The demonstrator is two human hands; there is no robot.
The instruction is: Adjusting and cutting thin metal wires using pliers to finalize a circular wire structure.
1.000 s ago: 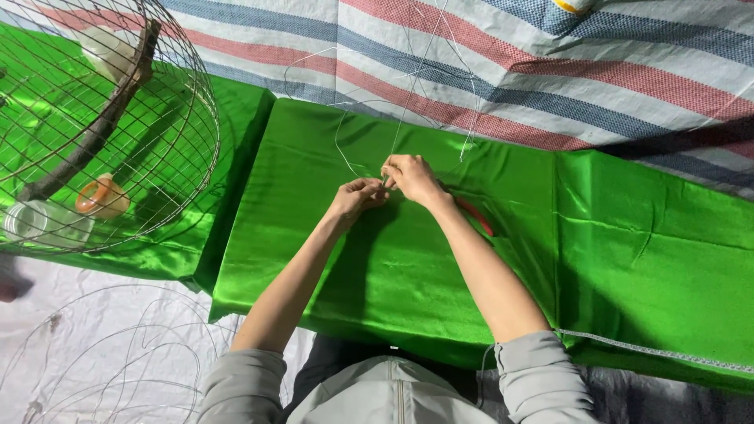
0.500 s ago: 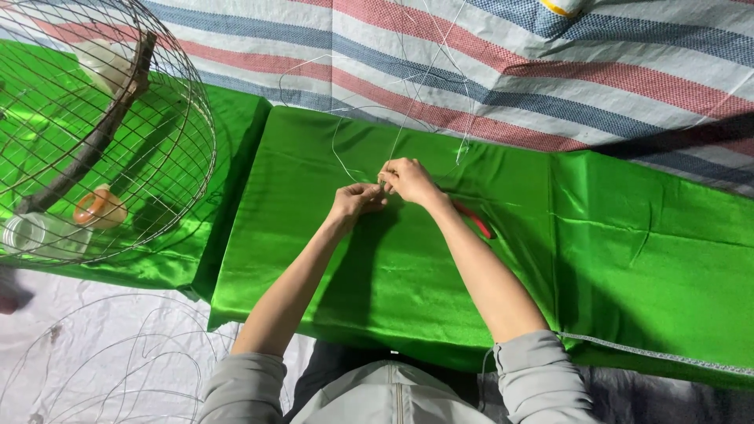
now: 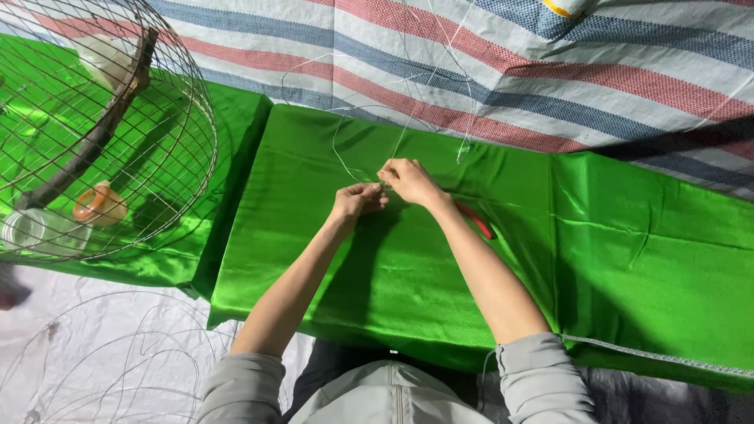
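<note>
Left hand (image 3: 357, 200) and right hand (image 3: 408, 180) both pinch thin wire (image 3: 345, 169) together over green cloth (image 3: 393, 267); wire cage (image 3: 94, 133) left.

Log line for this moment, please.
left hand: pinching thin wire | right hand: pinching same wire | surface: green cloth | nearby: wire cage

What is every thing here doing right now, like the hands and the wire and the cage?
Left hand: pinching the thin wire.
Right hand: pinching the same spot.
Thin wire: bent in loose loops.
Green cloth: spread flat, creased.
Wire cage: lying on its side.
Red-handled tool: lying under the right forearm.
</note>
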